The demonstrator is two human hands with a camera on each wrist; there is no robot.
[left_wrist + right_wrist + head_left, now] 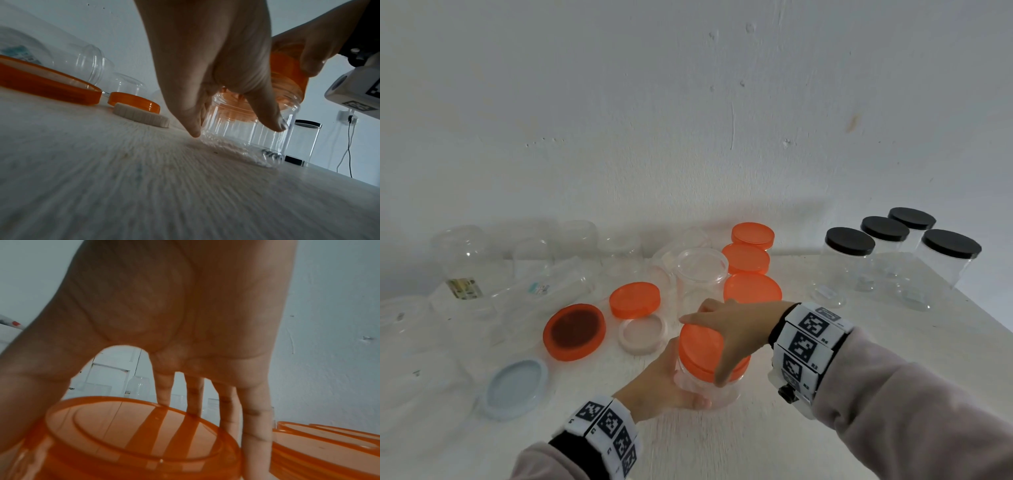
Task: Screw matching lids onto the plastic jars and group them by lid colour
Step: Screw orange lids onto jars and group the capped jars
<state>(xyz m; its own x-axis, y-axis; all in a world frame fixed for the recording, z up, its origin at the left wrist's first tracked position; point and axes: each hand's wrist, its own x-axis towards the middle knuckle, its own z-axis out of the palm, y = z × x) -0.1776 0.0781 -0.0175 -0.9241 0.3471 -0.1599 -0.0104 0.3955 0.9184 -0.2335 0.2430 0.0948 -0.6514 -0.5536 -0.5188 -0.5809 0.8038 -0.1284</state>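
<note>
At table front: left hand (658,383) wraps the clear ribbed plastic jar (246,129), holding it steady.
Lid grip: right hand (736,330) clasps the round orange screw lid (131,431); keep it level, twist until snug.

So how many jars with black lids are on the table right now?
4, clustered at the table's far right: front-left jar, one behind it, the rearmost, and front-right. None seems hidden.

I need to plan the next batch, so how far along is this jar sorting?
Done: four black-lidded jars grouped far right, three orange-lidded jars in a row. In hand: the left hand holds a jar while the right hand grips its orange lid. Left: loose lids and open jars.
</note>
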